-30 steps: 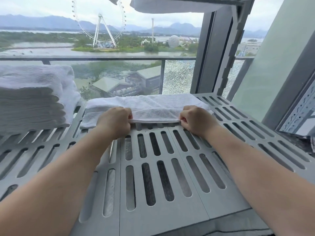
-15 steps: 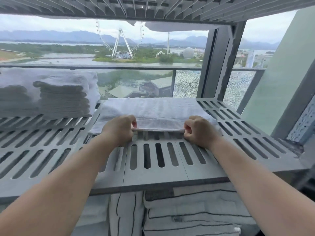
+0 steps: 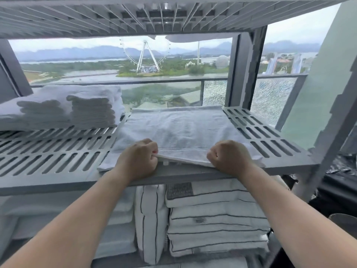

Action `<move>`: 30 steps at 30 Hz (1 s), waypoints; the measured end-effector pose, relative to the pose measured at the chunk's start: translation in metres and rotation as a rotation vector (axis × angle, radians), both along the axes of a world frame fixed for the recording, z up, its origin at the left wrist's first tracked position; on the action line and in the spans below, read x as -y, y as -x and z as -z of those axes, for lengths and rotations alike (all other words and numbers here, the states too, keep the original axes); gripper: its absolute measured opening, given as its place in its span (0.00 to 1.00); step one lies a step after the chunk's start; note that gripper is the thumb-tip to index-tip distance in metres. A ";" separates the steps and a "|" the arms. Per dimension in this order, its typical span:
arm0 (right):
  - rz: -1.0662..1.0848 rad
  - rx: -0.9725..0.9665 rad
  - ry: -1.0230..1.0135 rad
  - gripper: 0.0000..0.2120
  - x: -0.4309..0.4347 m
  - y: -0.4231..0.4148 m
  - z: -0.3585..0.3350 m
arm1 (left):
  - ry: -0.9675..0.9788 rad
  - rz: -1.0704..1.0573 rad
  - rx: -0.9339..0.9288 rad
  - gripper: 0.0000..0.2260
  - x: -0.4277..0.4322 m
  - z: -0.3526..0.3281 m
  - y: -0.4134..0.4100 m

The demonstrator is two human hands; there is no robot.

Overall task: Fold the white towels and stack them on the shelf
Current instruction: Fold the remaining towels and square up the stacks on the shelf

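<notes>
A white towel lies flat on the grey slatted shelf, its near hem at the shelf's front edge. My left hand grips that hem on the left. My right hand grips the hem on the right. Between the two fists the hem is lifted slightly off the shelf. A stack of folded white towels sits at the back left of the same shelf.
Another slatted shelf hangs close overhead with a white cloth on it. Below, folded striped towels fill the lower shelf. A dark upright post stands at the back right; a glass railing lies beyond.
Both hands have drawn the towel toward the shelf's front edge, so more of it lies spread out. The view has dropped, showing the lower shelf and the shelf overhead.
</notes>
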State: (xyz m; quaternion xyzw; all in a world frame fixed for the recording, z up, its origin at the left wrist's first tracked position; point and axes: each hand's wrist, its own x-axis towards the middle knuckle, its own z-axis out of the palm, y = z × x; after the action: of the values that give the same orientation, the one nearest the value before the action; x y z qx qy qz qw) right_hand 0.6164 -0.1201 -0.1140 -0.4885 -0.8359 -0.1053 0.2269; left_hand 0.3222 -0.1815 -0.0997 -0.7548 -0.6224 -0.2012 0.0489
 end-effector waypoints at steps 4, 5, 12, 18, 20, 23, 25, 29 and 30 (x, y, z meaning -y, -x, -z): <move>0.211 0.037 0.181 0.26 0.001 0.011 -0.027 | 0.047 0.051 -0.056 0.05 0.008 -0.010 0.001; 0.232 0.033 0.173 0.23 0.002 0.017 -0.033 | 0.043 0.058 -0.071 0.03 0.008 -0.014 0.000; -0.106 -0.083 0.267 0.14 -0.004 0.069 -0.036 | 0.247 0.021 0.010 0.17 -0.008 -0.038 -0.002; -0.122 0.091 0.517 0.29 -0.025 0.092 -0.019 | -0.011 -0.022 -0.078 0.12 -0.061 -0.019 -0.006; -0.047 0.180 0.477 0.27 -0.031 0.094 -0.016 | 0.163 0.001 0.000 0.20 -0.080 -0.012 -0.010; 0.122 0.147 0.233 0.20 -0.046 0.103 -0.031 | 0.420 -0.073 -0.110 0.30 -0.097 -0.004 -0.010; 0.133 0.155 0.162 0.17 -0.064 0.110 -0.035 | 0.475 -0.121 -0.226 0.31 -0.107 -0.010 -0.012; 0.049 0.118 0.378 0.21 -0.108 0.124 -0.031 | 0.264 -0.172 -0.287 0.24 -0.134 -0.023 -0.018; 0.047 0.104 0.443 0.23 -0.119 0.125 -0.027 | 0.264 -0.157 -0.241 0.24 -0.140 -0.020 -0.016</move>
State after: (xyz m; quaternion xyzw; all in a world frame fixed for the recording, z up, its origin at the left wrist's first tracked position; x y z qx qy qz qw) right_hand 0.4915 -0.0008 -0.0865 -0.5398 -0.8375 0.0505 0.0683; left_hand 0.3381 -0.0413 -0.0799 -0.7224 -0.6900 -0.0217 0.0392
